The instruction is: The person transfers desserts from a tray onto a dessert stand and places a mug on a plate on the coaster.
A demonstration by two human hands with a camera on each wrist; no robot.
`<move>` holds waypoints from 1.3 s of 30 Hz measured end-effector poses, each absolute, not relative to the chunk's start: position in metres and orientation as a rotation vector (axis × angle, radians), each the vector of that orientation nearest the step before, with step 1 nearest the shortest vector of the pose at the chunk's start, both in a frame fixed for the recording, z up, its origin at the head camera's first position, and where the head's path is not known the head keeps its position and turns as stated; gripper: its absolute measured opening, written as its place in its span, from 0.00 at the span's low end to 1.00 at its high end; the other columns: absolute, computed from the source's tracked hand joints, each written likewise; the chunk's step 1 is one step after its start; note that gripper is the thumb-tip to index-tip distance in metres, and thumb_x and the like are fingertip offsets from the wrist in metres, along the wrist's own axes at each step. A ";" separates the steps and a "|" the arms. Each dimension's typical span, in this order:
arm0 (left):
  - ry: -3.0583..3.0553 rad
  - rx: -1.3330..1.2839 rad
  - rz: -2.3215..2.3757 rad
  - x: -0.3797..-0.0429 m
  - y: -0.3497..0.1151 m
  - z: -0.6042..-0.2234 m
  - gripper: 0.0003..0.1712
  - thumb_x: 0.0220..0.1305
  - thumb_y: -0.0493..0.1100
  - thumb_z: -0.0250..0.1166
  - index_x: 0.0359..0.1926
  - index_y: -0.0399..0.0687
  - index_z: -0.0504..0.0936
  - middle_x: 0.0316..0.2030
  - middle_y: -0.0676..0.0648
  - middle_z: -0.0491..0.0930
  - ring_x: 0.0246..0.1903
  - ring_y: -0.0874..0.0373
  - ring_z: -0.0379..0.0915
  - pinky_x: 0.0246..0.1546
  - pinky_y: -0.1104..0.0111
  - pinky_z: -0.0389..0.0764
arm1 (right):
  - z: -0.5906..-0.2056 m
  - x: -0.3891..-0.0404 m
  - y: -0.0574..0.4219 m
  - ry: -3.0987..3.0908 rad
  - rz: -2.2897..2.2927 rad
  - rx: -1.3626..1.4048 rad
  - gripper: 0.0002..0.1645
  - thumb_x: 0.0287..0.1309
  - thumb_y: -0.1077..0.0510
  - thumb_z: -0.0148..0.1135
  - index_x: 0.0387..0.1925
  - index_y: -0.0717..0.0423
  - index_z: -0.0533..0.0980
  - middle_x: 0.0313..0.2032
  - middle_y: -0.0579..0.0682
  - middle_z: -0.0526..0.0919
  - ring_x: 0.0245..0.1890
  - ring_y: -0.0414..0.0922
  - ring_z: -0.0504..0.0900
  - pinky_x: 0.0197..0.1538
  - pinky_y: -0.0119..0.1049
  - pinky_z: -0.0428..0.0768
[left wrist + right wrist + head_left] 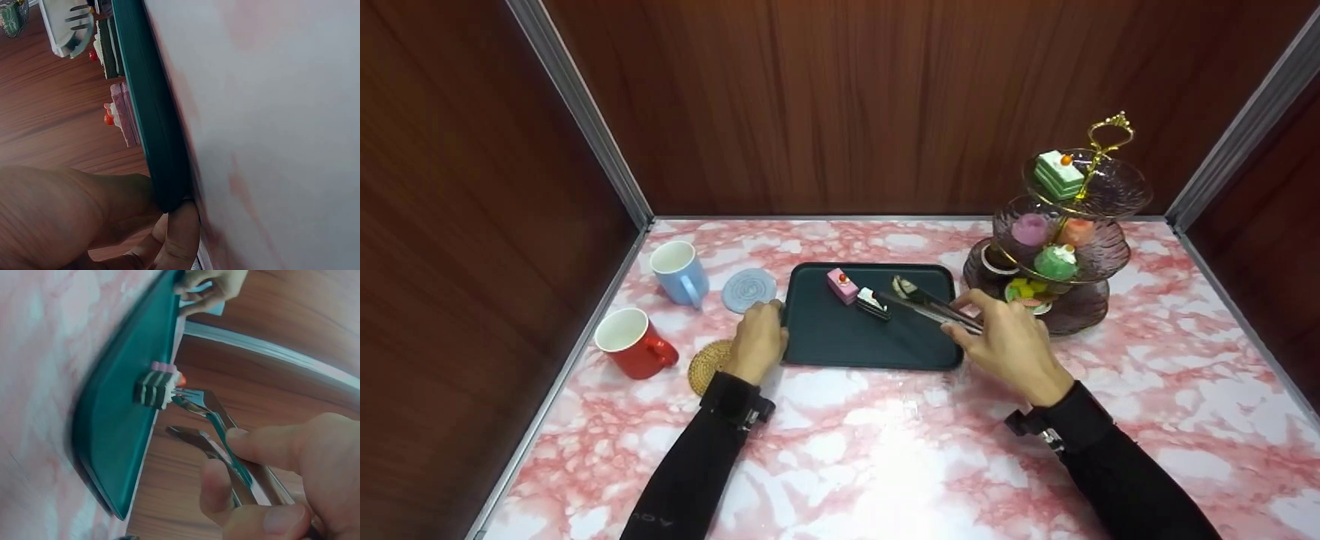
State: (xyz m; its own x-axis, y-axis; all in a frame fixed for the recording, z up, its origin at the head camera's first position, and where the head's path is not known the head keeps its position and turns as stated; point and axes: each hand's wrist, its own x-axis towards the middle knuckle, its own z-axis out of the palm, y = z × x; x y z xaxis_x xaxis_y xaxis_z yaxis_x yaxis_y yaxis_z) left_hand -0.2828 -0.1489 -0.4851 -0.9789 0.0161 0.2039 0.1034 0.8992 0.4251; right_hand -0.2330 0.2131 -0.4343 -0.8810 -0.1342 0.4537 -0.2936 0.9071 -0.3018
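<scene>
My left hand point(761, 339) grips the left edge of a dark green tray point(825, 345), its thumb above the rim and fingers at the underside in the left wrist view. On the tray sit a pink cake slice point(840, 285) with a red topping and, touching or nearly touching it, a dark layered cake slice point(874, 304) with white cream. My right hand point(1009, 345) holds metal serving tongs point(934, 307) over the tray's right side. Their ends stand apart, one forked, with nothing visibly between them. In the right wrist view the forked end point(191, 395) appears close to the dark slice.
A three-tier glass stand point(1117, 255) with several sweets rises beyond my right hand. At left are a blue mug point(679, 274), a red mug point(637, 349), a grey-blue coaster point(748, 290) and a woven coaster point(709, 367). Wooden panels enclose the marbled table point(870, 450).
</scene>
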 end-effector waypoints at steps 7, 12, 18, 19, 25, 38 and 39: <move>-2.851 -0.093 -0.673 -0.283 -0.146 -0.482 0.19 0.50 0.35 0.64 0.47 0.45 0.79 0.37 0.41 0.77 0.38 0.44 0.77 0.38 0.54 0.79 | -0.444 -0.234 0.210 -2.689 0.487 0.353 0.21 0.44 0.33 0.64 0.42 0.29 0.75 0.07 0.39 0.64 0.12 0.40 0.65 0.12 0.37 0.58; -2.865 -0.063 -0.684 -0.283 -0.145 -0.480 0.19 0.51 0.35 0.63 0.47 0.46 0.78 0.38 0.41 0.77 0.38 0.44 0.78 0.37 0.54 0.79 | -0.447 -0.235 0.211 -2.682 0.480 0.375 0.19 0.46 0.35 0.64 0.42 0.29 0.76 0.07 0.37 0.64 0.11 0.39 0.67 0.10 0.36 0.58; -2.879 -0.047 -0.673 -0.284 -0.144 -0.482 0.19 0.51 0.35 0.63 0.48 0.46 0.78 0.39 0.40 0.77 0.38 0.43 0.78 0.36 0.54 0.79 | -0.448 -0.233 0.210 -2.673 0.486 0.379 0.16 0.46 0.36 0.64 0.39 0.28 0.76 0.07 0.36 0.64 0.13 0.39 0.68 0.12 0.36 0.58; -2.882 -0.045 -0.672 -0.284 -0.145 -0.483 0.19 0.51 0.35 0.64 0.47 0.46 0.78 0.39 0.40 0.77 0.38 0.44 0.78 0.36 0.54 0.79 | -0.448 -0.233 0.210 -2.676 0.491 0.380 0.15 0.46 0.36 0.64 0.39 0.28 0.76 0.07 0.36 0.65 0.13 0.39 0.68 0.12 0.36 0.58; -2.893 -0.041 -0.663 -0.284 -0.144 -0.484 0.19 0.51 0.36 0.64 0.47 0.46 0.78 0.39 0.40 0.77 0.37 0.44 0.77 0.36 0.55 0.80 | -0.442 -0.228 0.212 -2.690 0.531 0.361 0.14 0.46 0.35 0.64 0.38 0.27 0.77 0.07 0.37 0.64 0.12 0.38 0.66 0.12 0.36 0.58; -2.887 -0.043 -0.672 -0.283 -0.147 -0.485 0.20 0.51 0.36 0.64 0.48 0.46 0.78 0.39 0.40 0.77 0.38 0.44 0.77 0.37 0.54 0.79 | -0.409 -0.219 0.231 -2.542 0.582 0.275 0.10 0.46 0.36 0.64 0.34 0.26 0.79 0.13 0.33 0.73 0.14 0.38 0.69 0.14 0.35 0.59; -2.876 -0.057 -0.669 -0.283 -0.148 -0.485 0.19 0.51 0.35 0.64 0.47 0.45 0.78 0.38 0.40 0.77 0.38 0.43 0.77 0.37 0.54 0.79 | -0.406 -0.218 0.233 -2.531 0.587 0.268 0.11 0.46 0.36 0.65 0.34 0.26 0.79 0.13 0.32 0.73 0.13 0.38 0.68 0.14 0.35 0.59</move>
